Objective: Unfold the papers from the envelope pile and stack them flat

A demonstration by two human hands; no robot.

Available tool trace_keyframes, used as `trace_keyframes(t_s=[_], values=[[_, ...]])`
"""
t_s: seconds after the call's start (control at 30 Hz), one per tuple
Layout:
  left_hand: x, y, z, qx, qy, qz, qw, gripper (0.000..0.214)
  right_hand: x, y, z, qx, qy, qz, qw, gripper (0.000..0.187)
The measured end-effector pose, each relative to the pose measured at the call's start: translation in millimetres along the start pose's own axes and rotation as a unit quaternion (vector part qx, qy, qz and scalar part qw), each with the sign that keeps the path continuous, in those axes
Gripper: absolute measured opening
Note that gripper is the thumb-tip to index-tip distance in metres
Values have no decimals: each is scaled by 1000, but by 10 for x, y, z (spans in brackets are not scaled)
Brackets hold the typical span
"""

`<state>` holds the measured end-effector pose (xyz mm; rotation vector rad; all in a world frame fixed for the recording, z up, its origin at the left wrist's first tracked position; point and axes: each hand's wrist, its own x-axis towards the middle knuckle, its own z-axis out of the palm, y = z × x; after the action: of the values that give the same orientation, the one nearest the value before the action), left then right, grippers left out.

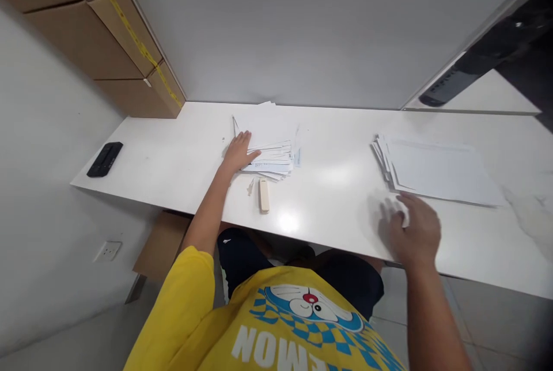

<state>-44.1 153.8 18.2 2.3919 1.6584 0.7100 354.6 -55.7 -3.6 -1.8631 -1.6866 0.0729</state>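
My left hand (238, 154) lies with fingers spread on the left edge of a loose stack of white papers (270, 129); some lower sheets show print. Just in front of that stack is a small cream-coloured stapler-like object (264, 196), with a few small scraps (250, 187) beside it. My right hand (415, 226) hovers over the desk near the front edge of a second pile of white sheets (436, 169). Its fingers are apart and slightly curled, with nothing between them. Whether a fingertip touches that pile I cannot tell.
Cardboard boxes (129, 48) are stacked at the back left. A black device (105, 159) sits at the left end of the white desk (337, 209). A grey panel (294, 31) rises along the back edge. An open cardboard flap (162, 244) shows below the desk.
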Motion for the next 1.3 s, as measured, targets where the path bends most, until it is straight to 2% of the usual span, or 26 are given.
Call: trace_keyframes(t_s=[0.1,0.17,0.23,0.3,0.4,0.43,0.5,0.57,0.63,0.67,0.73,0.8,0.83,0.87,0.93,1.03,1.13,1.3], values=[[-26,44,36,-10,46,16,999,35,-66,50,102,-5,12,-76,997,36],[-108,83,25,-15,72,32,997,27,-32,148,150,-7,12,-89,996,36],[-189,133,-8,-20,70,56,996,28,13,205,147,10,19,-61,998,37],[-295,224,-33,-26,60,79,995,30,20,151,102,49,9,-23,998,36],[-566,500,9,-36,41,122,991,32,-73,-159,39,171,-12,83,982,32],[-681,630,44,-41,33,150,987,34,-121,-300,39,237,-21,133,962,33],[-903,915,123,-55,8,238,970,39,-212,-575,80,395,-58,220,890,40],[-1043,1162,169,-59,-23,336,940,41,-258,-777,161,526,-114,261,801,45],[-1030,1291,141,-54,-35,380,923,40,-240,-870,248,599,-143,283,735,42],[-954,1298,95,-50,-29,373,926,38,-211,-880,283,622,-150,297,709,38],[-685,1197,-46,-38,-3,320,947,33,-136,-859,325,664,-162,327,653,31],[-337,986,-196,-15,16,257,966,36,-60,-831,330,704,-181,341,596,31],[-171,860,-254,2,17,226,974,43,-27,-828,323,717,-186,340,579,32],[-29,734,-290,20,9,189,982,49,0,-833,311,725,-187,335,572,35],[159,520,-294,49,-31,118,991,58,42,-862,291,722,-189,331,577,40],[210,374,-191,54,-74,83,992,50,79,-902,310,702,-188,357,587,36],[109,419,-135,35,-68,106,991,35,92,-895,394,702,-156,382,580,21],[-206,672,-232,7,-71,141,987,36,-5,-874,496,713,-108,370,586,15]])
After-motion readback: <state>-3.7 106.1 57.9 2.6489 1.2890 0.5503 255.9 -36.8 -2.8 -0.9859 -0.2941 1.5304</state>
